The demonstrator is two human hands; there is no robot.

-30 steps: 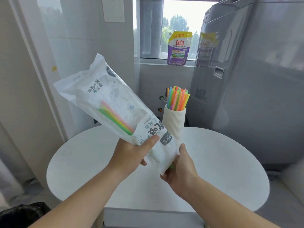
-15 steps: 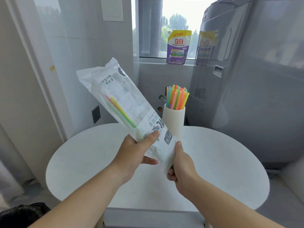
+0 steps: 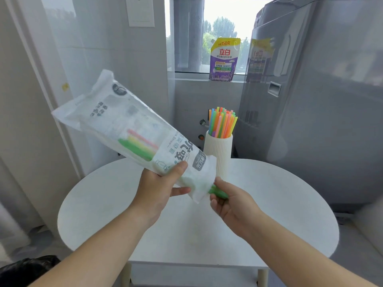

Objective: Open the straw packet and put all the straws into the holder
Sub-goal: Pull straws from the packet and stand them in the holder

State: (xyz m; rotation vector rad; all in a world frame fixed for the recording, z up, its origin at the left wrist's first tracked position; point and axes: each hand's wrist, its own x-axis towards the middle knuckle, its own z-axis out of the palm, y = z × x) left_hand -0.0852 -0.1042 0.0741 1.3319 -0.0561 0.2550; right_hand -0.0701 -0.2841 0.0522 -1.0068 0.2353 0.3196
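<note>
Round white table [image 3: 279, 204] before a window [image 3: 223, 27]. Above its far left part, tilted mouth-down: straw packet [image 3: 124, 125], thin crinkly film, likely light, limp and slippery; best gripped low, near the open end. Left hand [image 3: 157, 191] clamped there, thumb on top. Right hand [image 3: 230, 201] half-curled at the mouth, pinching green straws [image 3: 217, 192] poking out. Ribbed holder [image 3: 219, 154] toward the far edge, already bristling with straws [image 3: 222, 123].

Bare left hand [image 3: 157, 189], bare right hand [image 3: 230, 201]. Left forearm [image 3: 99, 245], right forearm [image 3: 290, 245] uncovered to lower frame edge, slender, smooth. Left thumbnail [image 3: 183, 165] short, plain, trimmed flat.
</note>
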